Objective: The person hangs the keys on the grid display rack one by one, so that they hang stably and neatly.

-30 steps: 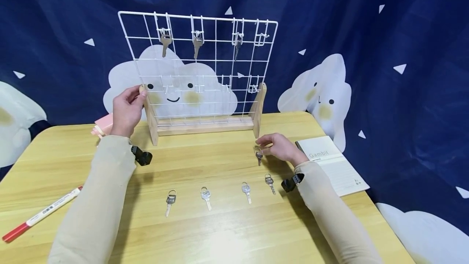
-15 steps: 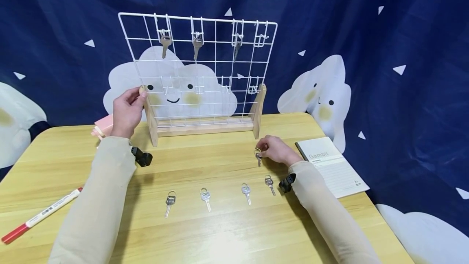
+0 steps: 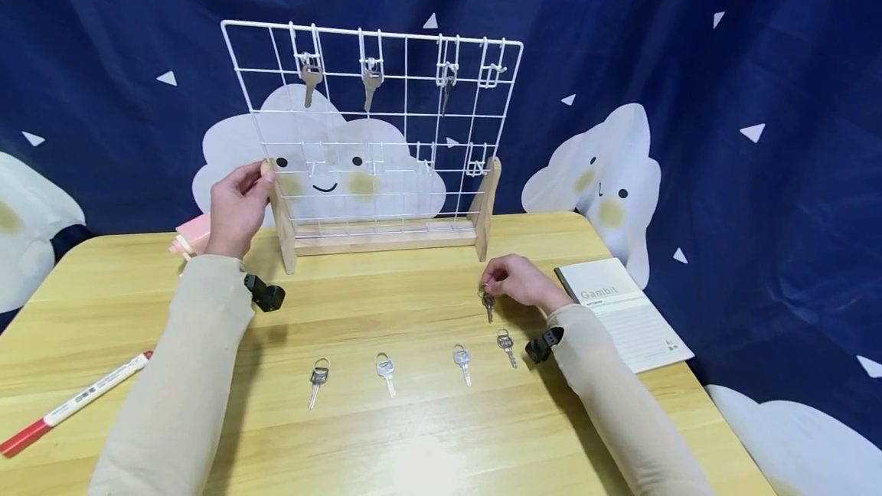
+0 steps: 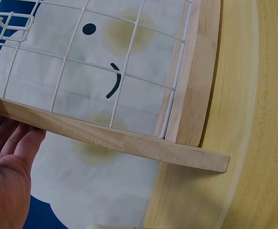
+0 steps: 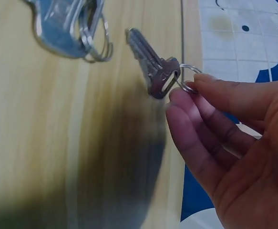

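My left hand [image 3: 237, 209] grips the wooden side post [image 4: 105, 138] of a white wire grid rack [image 3: 406, 113], thumb on one side and fingers on the other. Three keys hang from hooks along the rack's top row, one of them a brass-toned key [image 3: 312, 85] at the left. Between thumb and fingertips, my right hand [image 3: 520, 280] pinches the ring of a key [image 5: 162, 76], whose blade points away from the hand close over the table. Several other ringed keys lie in a row nearer me, including a silver key [image 3: 462, 364] and a dark-headed key [image 3: 318, 381].
A notebook [image 3: 620, 312] lies right of my right hand. At the left are a red-capped marker [image 3: 83, 396] and a pink object [image 3: 193, 236] partly behind my left hand. Bare hooks [image 3: 492, 76] hang at the rack's right. A blue curtain [image 3: 689, 60] stands behind the table.
My right hand's fingers have closed on the key's ring, and the key has shifted slightly and now hangs from the fingertips. My left hand stays on the post.
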A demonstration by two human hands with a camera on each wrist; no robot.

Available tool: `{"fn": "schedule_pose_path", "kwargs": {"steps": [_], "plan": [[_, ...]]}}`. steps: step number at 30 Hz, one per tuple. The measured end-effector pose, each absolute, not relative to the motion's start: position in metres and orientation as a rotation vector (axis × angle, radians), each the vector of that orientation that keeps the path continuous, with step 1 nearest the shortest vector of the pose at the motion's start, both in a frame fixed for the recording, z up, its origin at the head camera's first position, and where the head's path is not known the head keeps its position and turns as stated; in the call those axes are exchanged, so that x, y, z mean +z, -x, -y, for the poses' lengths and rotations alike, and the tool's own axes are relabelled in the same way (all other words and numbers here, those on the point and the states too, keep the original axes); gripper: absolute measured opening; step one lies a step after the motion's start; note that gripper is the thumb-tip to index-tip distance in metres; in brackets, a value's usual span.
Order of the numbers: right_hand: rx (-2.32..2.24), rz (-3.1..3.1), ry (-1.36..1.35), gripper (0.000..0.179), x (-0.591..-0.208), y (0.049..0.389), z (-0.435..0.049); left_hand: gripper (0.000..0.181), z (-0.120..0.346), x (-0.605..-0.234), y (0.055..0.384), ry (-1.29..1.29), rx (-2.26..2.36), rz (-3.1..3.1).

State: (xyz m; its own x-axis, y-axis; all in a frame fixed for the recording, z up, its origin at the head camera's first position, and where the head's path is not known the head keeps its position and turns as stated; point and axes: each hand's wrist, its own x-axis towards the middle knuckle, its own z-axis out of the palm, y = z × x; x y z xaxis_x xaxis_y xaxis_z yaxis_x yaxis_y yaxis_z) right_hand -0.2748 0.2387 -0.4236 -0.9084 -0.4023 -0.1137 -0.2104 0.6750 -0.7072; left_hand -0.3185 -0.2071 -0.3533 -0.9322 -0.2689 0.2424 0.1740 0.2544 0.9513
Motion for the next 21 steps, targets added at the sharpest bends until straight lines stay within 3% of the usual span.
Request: {"fn": "schedule_pose_path", "kwargs": {"steps": [21], "plan": [[-1.517,-2.566,0.398,0.012,-0.383,0.261,-0.237,0.048,0.206,-0.354,0.318,-0.128,-1.693,2.191]]}}
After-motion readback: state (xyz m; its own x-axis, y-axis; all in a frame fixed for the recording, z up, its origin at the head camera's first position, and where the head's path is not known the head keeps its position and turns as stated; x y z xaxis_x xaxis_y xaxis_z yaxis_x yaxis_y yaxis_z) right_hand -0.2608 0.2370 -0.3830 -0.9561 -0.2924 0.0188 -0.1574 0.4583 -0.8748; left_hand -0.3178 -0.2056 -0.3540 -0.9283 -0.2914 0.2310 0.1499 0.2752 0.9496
